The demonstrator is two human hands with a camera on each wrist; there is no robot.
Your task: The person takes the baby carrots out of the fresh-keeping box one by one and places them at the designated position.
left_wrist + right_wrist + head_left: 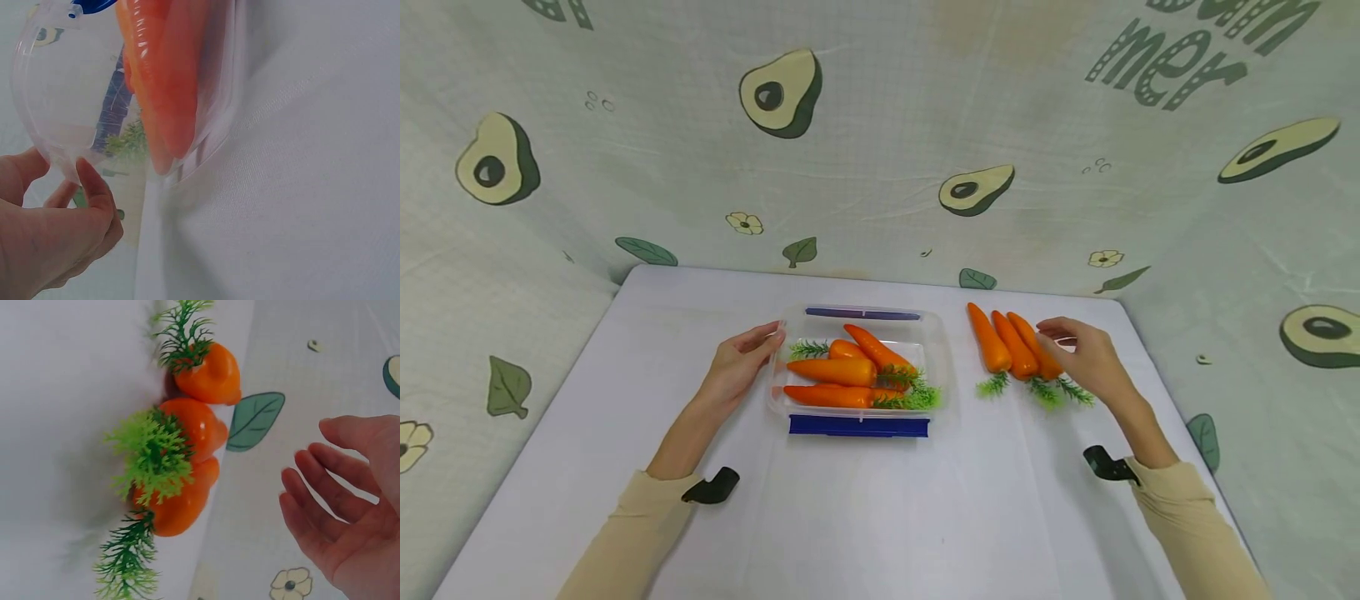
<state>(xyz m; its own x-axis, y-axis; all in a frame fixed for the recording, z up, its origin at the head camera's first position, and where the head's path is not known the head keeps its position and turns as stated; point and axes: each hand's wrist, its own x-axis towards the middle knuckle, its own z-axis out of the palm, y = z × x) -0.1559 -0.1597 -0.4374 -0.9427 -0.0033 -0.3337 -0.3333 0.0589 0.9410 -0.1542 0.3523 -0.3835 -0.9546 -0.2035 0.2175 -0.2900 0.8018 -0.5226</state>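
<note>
A clear plastic box (pixel 942 358) holds several orange toy carrots (pixel 831 372) with green tops. At its left edge my left hand (pixel 737 367) grips the rim; the left wrist view shows thumb and fingers of the hand (pixel 69 231) pinching the clear plastic (pixel 47 119), with carrots (pixel 172 81) beside it. Three more carrots (pixel 988 340) lie side by side to the right of the box, tops toward me. Just right of the rightmost one is my right hand (pixel 1090 358). In the right wrist view this hand (pixel 350 500) has relaxed, spread fingers, apart from the carrots (pixel 194 428).
Blue latches run along the box's front (pixel 859 427) and back (pixel 862 314). Everything stands on a white table (pixel 865 517). A cloth (pixel 880 125) with avocado and leaf prints rises behind the table and at both sides.
</note>
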